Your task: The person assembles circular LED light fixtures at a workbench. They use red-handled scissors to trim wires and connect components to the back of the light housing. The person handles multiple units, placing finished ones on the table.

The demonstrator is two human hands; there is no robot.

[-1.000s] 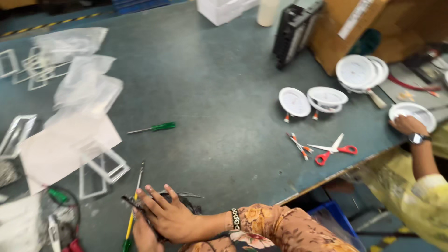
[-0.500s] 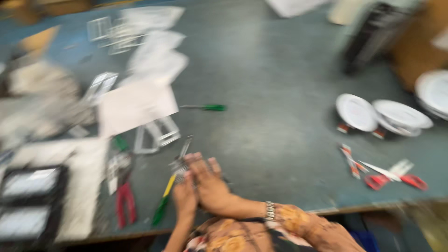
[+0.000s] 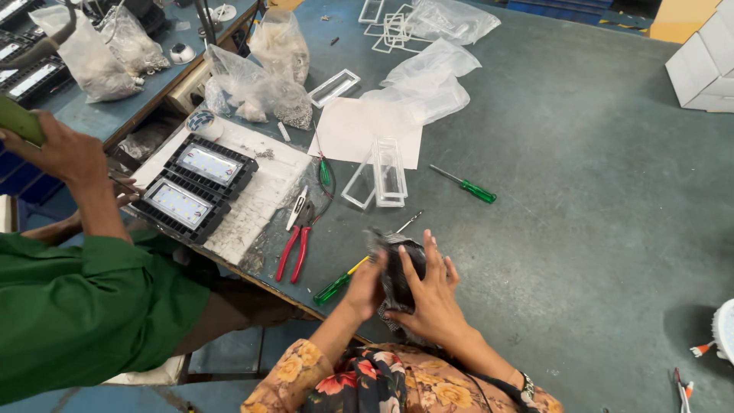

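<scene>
**Matt metal, clear plastic, worn paint**

The black finned housing [image 3: 399, 269] held between the left hand [image 3: 365, 284] and right hand [image 3: 432, 294] looks like matt cast metal. The table [image 3: 581, 191] is dull, scuffed grey-green. The frames [image 3: 380, 176] are clear glossy plastic, the bags [image 3: 428, 84] thin crinkled film. The pliers [image 3: 297, 243] have glossy red grips, the screwdriver [image 3: 464, 184] a translucent green handle. A sheet of white matt paper [image 3: 353, 130] lies flat.

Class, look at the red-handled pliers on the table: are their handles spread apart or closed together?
Slightly spread: the red-handled pliers lie flat, their two handles diverging toward the table edge.
</scene>
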